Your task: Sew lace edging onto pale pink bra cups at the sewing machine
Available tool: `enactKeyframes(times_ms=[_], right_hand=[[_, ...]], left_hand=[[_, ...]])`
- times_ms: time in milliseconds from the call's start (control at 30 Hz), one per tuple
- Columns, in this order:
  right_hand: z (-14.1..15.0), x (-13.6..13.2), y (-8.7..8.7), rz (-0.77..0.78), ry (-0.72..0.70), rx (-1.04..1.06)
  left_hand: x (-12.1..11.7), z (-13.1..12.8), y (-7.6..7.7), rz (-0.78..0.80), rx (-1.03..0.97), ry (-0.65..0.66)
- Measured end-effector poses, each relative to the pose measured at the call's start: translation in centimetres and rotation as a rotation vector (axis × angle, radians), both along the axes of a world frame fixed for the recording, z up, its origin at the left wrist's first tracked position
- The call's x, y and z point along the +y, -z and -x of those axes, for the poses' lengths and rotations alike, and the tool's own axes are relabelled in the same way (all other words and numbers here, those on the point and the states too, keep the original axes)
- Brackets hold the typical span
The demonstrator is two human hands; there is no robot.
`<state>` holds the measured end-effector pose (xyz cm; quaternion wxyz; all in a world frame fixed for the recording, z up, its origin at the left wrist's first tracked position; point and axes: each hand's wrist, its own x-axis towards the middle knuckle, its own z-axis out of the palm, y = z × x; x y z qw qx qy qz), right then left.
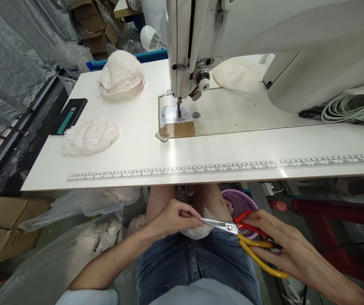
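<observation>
On my feed, the right hand [274, 241] is wrapped around the handles, one red and one yellow, of a pair of scissors [231, 228]. Their blades point to the left hand [177, 218], reaching its fingertips. I see that hand's thumb and fingers pinched together on the edge of a white cloth piece [196, 231], which lies over the lap, just under the blades. Blue denim [194, 264] covers the lap below it. Just beyond the scissors, partly behind the red handle, I make out a purple basket [244, 202].

Above the hands is the white counter [137, 148], with a printed ruler scale [226, 170] along its near edge. A sewing machine [248, 29] stands on it, a pale cloth [235, 76] lying under its arm. To the machine's left I have a stack of white pieces [121, 78], a lacy white piece [91, 137] nearer the edge, and a dark case with a green stripe [70, 115] touching or just beside the lace. Coiled cable [353, 103] sits at the far right.
</observation>
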<state>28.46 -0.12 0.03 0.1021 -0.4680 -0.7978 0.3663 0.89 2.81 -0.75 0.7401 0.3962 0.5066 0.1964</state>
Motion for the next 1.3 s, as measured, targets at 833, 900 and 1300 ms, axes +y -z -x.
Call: enactKeyframes(times_ms=[833,900,1300], right_hand=[[-0.3,-0.6,2.3,-0.025,-0.008,0.080],[-0.3,-0.7,2.4,-0.053,0.002,0.072],[-0.6,-0.7,1.7,-0.236,0.147,0.083]], left_hand=[[-0.2,-0.7,0.3,0.142,-0.062,-0.139],[-0.3,-0.7,0.1,0.146,-0.066,-0.146],[0.1,-0.9,0.6,0.039,0.021,-0.048]])
